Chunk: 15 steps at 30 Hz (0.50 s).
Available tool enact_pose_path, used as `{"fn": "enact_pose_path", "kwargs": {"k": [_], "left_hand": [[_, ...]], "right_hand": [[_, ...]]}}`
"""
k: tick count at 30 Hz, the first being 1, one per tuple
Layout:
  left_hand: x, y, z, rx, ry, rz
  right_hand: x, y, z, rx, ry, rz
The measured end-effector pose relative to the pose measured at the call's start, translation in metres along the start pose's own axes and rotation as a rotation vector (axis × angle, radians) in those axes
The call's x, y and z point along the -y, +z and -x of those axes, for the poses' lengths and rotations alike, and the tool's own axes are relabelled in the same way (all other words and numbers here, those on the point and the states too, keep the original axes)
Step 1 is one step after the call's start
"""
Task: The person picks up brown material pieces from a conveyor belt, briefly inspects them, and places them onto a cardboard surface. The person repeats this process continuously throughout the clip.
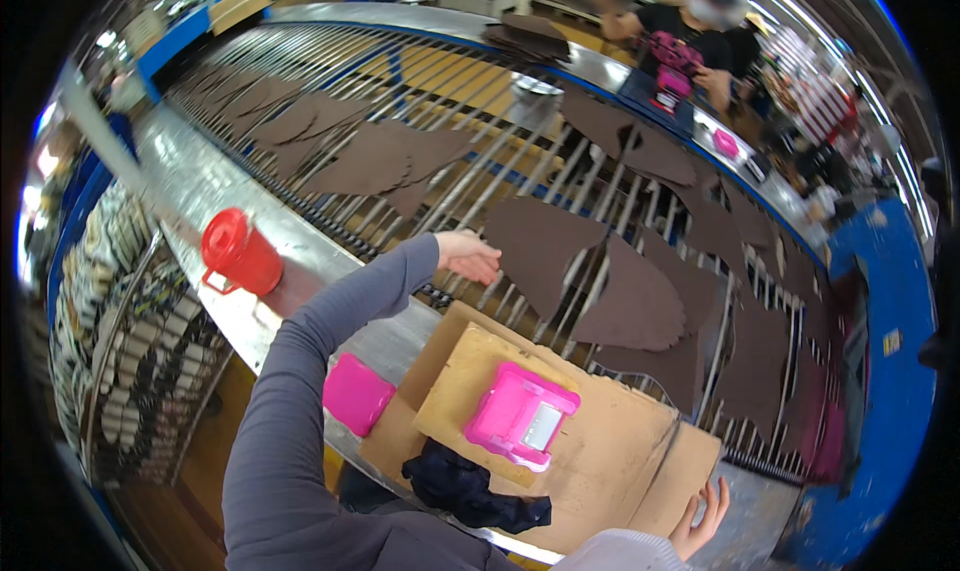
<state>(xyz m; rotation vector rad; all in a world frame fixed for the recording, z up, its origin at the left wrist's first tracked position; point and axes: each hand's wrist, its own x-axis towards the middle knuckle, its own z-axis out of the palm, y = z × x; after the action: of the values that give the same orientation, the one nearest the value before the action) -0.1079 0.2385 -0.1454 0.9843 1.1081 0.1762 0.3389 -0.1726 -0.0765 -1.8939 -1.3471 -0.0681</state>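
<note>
My left hand (468, 258) reaches over the near edge of a roller conveyor (440, 211), fingers stretched out and holding nothing. Its fingertips come close to a dark brown cut piece (540, 251); whether they touch it I cannot tell. More brown pieces (635, 296) lie flat and overlapping across the rollers. My right hand (700, 521) rests with fingers apart at the right edge of a cardboard sheet (620, 451). On the cardboard lies a yellowish block (450, 391), bearing a bright pink device (522, 416) with a pale screen. A crumpled dark blue cloth (470, 486) sits beside it.
A red lidded jug (240, 251) stands on the metal ledge (180, 161) at left, and a pink square (358, 394) lies nearer me. Across the conveyor a person (690, 46) holds a pink item. A blue machine housing (880, 341) bounds the right end.
</note>
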Motion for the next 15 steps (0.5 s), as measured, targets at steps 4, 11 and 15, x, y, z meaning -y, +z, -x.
{"fn": "enact_pose_path", "kwargs": {"k": [4, 11, 15], "left_hand": [[0.035, -0.067, 0.003, -0.738, 0.447, 0.706], [0.071, -0.152, 0.003, -0.726, 0.389, 1.070], [0.050, -0.151, 0.029, -0.716, 0.470, 1.094]], "right_hand": [[-0.004, 0.002, -0.007, -0.014, -0.045, -0.003], [0.009, 0.015, -0.018, 0.061, -0.078, -0.063], [0.022, 0.017, -0.013, 0.103, -0.095, -0.095]]}}
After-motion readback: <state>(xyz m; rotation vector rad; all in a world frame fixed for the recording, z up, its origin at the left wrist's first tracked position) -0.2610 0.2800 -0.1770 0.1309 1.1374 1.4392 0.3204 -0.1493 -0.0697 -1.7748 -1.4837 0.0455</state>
